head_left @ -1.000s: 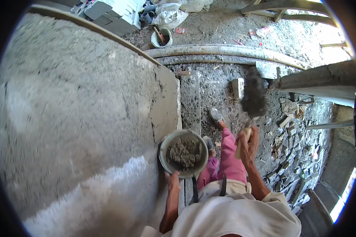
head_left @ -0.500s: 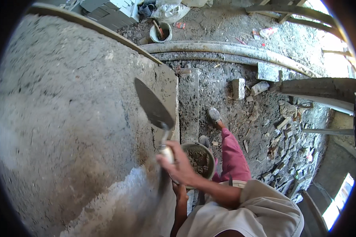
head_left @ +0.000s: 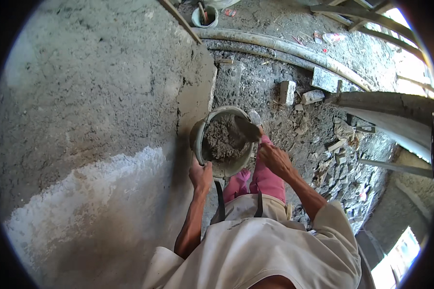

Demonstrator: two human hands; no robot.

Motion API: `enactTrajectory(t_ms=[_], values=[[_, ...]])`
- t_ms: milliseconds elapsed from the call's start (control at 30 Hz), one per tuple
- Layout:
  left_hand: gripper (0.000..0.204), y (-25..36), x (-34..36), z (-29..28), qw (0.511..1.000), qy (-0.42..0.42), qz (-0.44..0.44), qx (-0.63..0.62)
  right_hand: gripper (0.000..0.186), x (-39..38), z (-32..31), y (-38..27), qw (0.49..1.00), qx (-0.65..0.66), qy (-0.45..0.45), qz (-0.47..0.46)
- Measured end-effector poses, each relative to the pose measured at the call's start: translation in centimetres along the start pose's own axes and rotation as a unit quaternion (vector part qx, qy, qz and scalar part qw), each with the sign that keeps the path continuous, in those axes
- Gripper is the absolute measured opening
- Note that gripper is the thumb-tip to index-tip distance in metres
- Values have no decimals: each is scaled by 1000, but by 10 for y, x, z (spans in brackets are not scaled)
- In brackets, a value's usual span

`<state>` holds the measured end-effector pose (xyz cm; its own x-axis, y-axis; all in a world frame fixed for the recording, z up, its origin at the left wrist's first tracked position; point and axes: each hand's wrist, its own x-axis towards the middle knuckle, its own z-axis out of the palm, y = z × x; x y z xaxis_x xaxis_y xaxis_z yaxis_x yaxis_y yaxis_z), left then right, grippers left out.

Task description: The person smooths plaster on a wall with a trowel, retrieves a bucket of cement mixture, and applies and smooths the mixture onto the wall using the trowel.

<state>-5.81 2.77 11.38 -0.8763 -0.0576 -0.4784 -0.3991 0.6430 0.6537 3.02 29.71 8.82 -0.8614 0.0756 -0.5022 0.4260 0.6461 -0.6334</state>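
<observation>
Fingers curled under pan rim

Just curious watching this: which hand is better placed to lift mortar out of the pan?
Probably the right hand: it holds the trowel, blade in the mortar. The left hand grips the pan rim.

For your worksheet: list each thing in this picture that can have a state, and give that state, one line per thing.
Pan: held at its rim, tilted, partly filled with grey mortar.
Trowel: blade dipped into the mortar in the pan.
Left hand: gripping the pan's rim.
Right hand: closed on the trowel's handle.
Wall: upper part coated in rough grey plaster, lower patch pale and bare.
Small bucket: standing upright on the ground, a tool inside.
</observation>
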Motion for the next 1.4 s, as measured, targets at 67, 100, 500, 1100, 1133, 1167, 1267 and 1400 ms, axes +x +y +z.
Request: enactTrajectory(t_ms=[67, 100, 500, 1100, 1133, 1167, 1267, 1400], values=[[53, 18, 2, -3, 999, -11, 23, -48, 26, 16, 25, 13, 994, 98, -38, -35], [53, 27, 2, 0, 998, -15, 30, -44, 26, 25, 44, 13, 990, 83, -41, -109], [62, 8, 34, 5, 980, -93, -1, -176, 33, -22, 33, -15, 981, 189, -26, -40], [71, -49, 19, -11, 975, 6, -152, -161, 27, 53, -54, -34, 845, 185, 499, 49], [71, -47, 17, -12, 975, 11, -163, -150, 27, 84, -42, -30, 843, 185, 503, 48], [71, -43, 15, -12, 975, 9, -161, -153, 30, 117, -30, -36, 813, 251, 514, 105], [70, -24, 5, -2, 977, -5, -181, -111, 37, 211, -10, -89, 816, 300, 423, 257], [71, -25, -1, -9, 963, 17, -232, -136, 38, 235, -4, -233, 863, 450, 230, 22]])
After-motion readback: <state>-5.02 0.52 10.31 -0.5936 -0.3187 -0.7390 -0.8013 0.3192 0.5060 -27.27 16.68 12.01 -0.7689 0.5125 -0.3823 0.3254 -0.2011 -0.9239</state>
